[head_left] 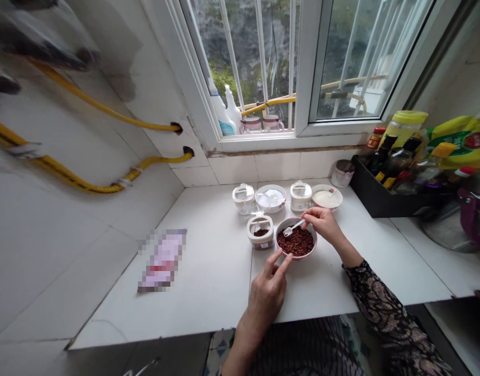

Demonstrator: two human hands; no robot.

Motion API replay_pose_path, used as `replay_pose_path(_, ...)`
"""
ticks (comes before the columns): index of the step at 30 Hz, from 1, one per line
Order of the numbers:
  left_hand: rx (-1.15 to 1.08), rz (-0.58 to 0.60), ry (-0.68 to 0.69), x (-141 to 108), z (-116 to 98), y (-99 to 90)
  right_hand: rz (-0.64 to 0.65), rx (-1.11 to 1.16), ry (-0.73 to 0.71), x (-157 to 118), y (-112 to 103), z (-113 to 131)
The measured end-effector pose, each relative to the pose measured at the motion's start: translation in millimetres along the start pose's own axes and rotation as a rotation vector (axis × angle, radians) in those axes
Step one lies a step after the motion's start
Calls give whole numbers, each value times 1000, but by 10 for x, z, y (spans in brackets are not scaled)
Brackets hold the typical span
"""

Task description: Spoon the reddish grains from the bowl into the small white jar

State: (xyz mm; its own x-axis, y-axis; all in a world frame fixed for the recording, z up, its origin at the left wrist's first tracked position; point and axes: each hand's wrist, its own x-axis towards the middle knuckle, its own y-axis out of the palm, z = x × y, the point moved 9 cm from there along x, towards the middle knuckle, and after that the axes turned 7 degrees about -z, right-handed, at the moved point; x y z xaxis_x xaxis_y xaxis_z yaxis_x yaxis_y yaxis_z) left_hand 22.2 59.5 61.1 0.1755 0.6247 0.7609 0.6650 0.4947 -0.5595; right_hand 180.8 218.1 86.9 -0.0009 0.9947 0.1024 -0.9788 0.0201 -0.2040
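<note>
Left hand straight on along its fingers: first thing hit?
Likely the bowl of reddish-brown peppercorns, at its near rim. Fingertips of the left hand appear right beside it; contact is unclear.

There was one left hand (pixel 267 287) and one right hand (pixel 324 224), making two, and one held spoon (pixel 288 231). Three bowls (pixel 306 255) stood on one counter (pixel 208 292), along with three small square jars (pixel 261 242) and one round jar (pixel 342 176). By the window (pixel 306 78) were two white bottles (pixel 232 110) and two mugs (pixel 272 124). There were two yellow pipes (pixel 146 125). One black box (pixel 381 205) held several bottles, too crowded to count.
</note>
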Motion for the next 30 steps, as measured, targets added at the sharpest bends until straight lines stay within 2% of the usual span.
replay_pose_path(6,4,-3,-6,5,-4,-2,1,142,161,8,-4,-80)
replay_pose_path(13,4,0,-8,-3,7,7,-9,227,117,-8,58,55)
replay_pose_path(18,9,10,-4,-12,12,22,-46,181,-79,-113,230,259)
replay_pose_path(20,7,-2,3,-7,6,11,-77,83,-239,-217,308,389)
replay_pose_path(22,6,-15,10,-2,-2,-2,-39,-64,-424,-350,439,530)
replay_pose_path(24,6,-18,16,2,-9,-6,4,-164,-548,-453,517,615)
replay_pose_path(26,10,-14,13,2,-8,-4,-4,-157,-568,-467,453,640)
replay_pose_path(30,16,-9,1,-3,-2,-3,-112,-45,-433,-290,68,540)
